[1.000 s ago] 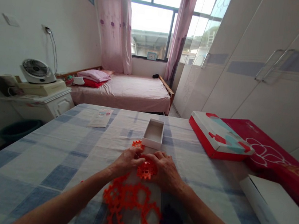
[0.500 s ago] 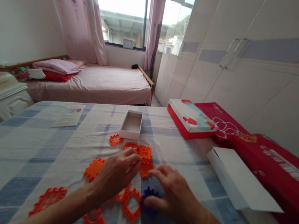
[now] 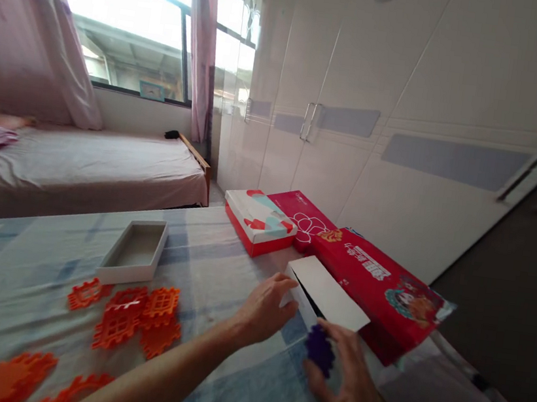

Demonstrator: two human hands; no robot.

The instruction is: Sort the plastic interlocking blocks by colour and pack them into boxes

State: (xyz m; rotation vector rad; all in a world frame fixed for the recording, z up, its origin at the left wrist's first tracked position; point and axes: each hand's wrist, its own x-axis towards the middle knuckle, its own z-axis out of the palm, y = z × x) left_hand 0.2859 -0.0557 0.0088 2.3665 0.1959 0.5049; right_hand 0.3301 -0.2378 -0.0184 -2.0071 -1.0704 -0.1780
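My left hand [image 3: 265,309] is at the near left side of a white box [image 3: 330,291], its fingers and thumb apart and overlapping the box's edge. Whether they press on it I cannot tell. The box's flap or lid stands slightly raised, with a dark gap below. My right hand [image 3: 347,376] grips a purple plastic building piece [image 3: 320,351] with toothed edges, just in front of the box. Orange toothed building pieces [image 3: 137,315] lie together on the cloth to the left, some with window-like lattices. More orange pieces [image 3: 15,378] lie nearer, partly cut off by the frame.
A shallow open white box [image 3: 135,253] stands behind the orange pieces. A red and white box [image 3: 260,223] and a large red box [image 3: 376,284] lie along the right side. The checked tablecloth [image 3: 213,279] is under everything. A bed [image 3: 80,163] and wardrobe [image 3: 294,158] are beyond.
The view has turned right. Both hands have left the orange pieces and moved right to the white box. The purple piece has been lifted from the cloth in my right hand.
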